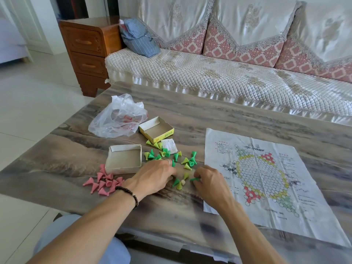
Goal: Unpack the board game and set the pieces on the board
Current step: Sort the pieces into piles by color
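Now sorting by colour: right hand (206, 180) fingers pinch dark green piece (194, 179); left hand (154, 175) fingers curled among green pieces (172, 159), grip unclear. Paper board (266, 180) just right, bare. Judgement: keep pink pile (103, 182) separate; carry one piece at time.

The scene is lit brightly and evenly by soft daylight; only faint shadows are cast. A pale sheen is seen on the glossy counter (190, 103), strongest near the sofa (209, 77). Straight lines are bowed toward the edges by the wide lens. Slight softness is noted throughout.
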Available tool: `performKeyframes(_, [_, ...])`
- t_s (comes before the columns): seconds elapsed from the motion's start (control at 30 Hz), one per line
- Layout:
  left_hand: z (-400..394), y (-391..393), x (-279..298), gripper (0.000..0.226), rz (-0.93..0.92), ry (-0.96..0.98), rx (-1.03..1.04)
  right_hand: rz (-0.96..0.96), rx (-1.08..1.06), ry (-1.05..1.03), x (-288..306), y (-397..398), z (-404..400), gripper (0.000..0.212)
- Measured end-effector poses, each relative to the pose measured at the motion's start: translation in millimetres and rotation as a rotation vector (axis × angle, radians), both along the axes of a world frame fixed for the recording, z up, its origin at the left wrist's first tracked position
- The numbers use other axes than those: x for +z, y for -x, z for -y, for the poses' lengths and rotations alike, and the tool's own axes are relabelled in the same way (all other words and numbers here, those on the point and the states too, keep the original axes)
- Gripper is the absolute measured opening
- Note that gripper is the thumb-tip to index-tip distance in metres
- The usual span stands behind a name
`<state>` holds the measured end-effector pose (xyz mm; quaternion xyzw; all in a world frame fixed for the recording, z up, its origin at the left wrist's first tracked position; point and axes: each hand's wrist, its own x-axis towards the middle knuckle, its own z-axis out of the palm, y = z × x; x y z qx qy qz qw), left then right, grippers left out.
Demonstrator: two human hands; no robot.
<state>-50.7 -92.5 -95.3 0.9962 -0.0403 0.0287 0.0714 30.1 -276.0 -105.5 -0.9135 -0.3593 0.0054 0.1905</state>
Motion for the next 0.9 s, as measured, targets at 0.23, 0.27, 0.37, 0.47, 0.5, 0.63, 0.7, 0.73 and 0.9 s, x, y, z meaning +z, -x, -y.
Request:
performKeyframes(0.23, [-9,18,1,0.016,0.008,0.148,0.053,-0.018,-0.068,-0.04,0,27,14,0.009])
performKeyframes(0.27, [-11,22,-1,0.014,0.01,0.164,0.064,-0.042,-0.063,-0.075,0,32,15,0.007])
performKeyframes(0.37, [-10,35,-4,0.011,0.018,0.198,0.094,-0.121,0.028,-0.139,1,50,8,0.008])
performKeyframes(0.47, [-7,45,-5,0.013,0.05,0.233,0.12,-0.145,0.071,-0.164,-3,61,-9,0.018])
performKeyframes(0.5, [-6,48,-5,0.014,0.058,0.24,0.13,-0.126,0.038,-0.165,-6,61,-14,0.017])
performKeyframes(0.63, [-4,56,-7,0.014,0.091,0.275,0.169,-0.107,-0.131,-0.19,-12,55,-25,0.013])
performKeyframes(0.7, [-3,58,-8,0.012,0.092,0.285,0.186,-0.121,-0.132,-0.188,-8,52,-29,0.025])
performKeyframes(0.73, [-3,58,-9,0.011,0.092,0.287,0.195,-0.127,-0.113,-0.172,-7,49,-32,0.035])
performKeyframes(0.9, [-2,61,-11,0.014,0.088,0.332,0.214,-0.069,-0.043,-0.011,-5,46,-38,0.017])
